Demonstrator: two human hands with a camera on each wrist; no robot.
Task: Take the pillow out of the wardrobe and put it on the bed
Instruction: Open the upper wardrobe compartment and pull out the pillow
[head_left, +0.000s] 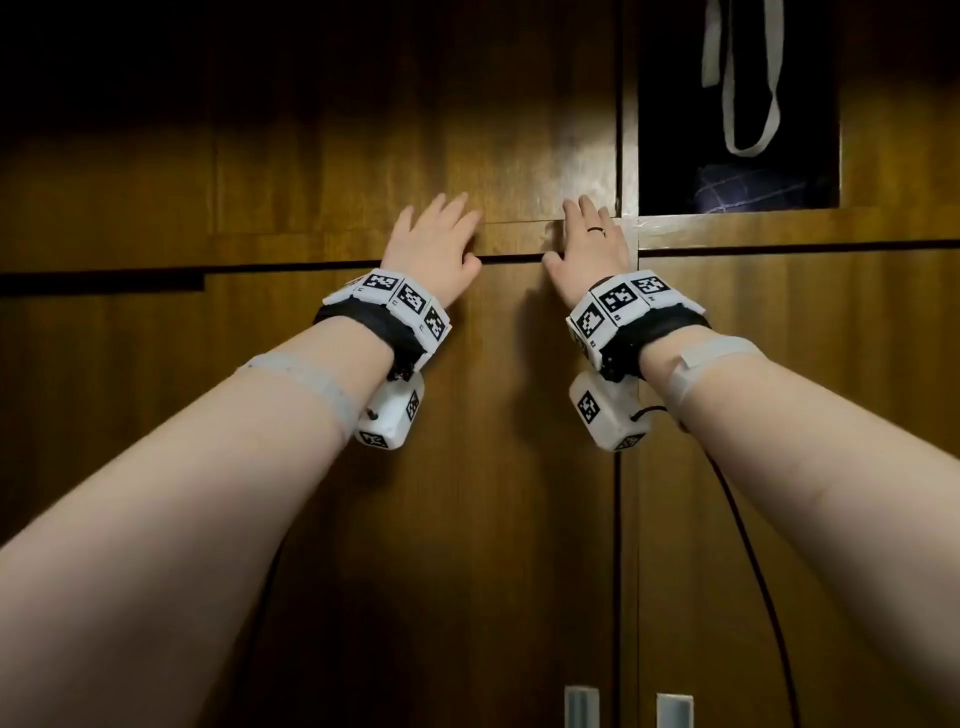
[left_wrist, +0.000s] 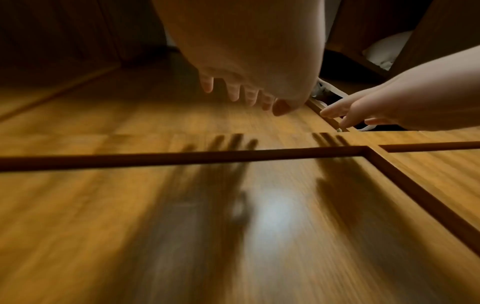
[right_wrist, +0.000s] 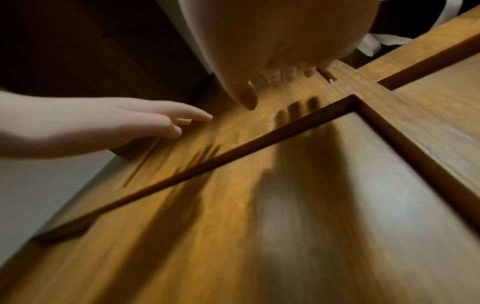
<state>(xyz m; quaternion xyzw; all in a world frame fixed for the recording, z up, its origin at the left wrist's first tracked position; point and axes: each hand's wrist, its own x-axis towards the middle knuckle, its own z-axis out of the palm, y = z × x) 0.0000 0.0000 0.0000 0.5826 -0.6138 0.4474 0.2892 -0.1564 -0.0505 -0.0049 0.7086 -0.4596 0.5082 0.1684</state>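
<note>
My left hand (head_left: 435, 241) and right hand (head_left: 589, 244) are both raised to the upper sliding door (head_left: 363, 156) of the wardrobe (head_left: 467, 493), fingers straight and spread, so each grip is wide and holds nothing. My left palm lies flat on the lower part of the panel, just above the dark gap that separates it from the lower doors. My right fingers (left_wrist: 335, 110) reach the door's right edge, beside the open dark compartment (head_left: 737, 176).

In that opening a pale strap (head_left: 748, 78) hangs down over some dark checked fabric (head_left: 753, 187). From my left wrist something white and soft (left_wrist: 387, 49) shows deeper inside; I judge that it may be the pillow, but I cannot tell for sure. The bed is not in view.

The step in hand looks like sliding this door left to widen the opening. To do it well I should press evenly with both flat palms and push sideways along the track, not inward, so that the panel does not bind. I should keep my right fingertips clear of the frame edge and of the strap.
</note>
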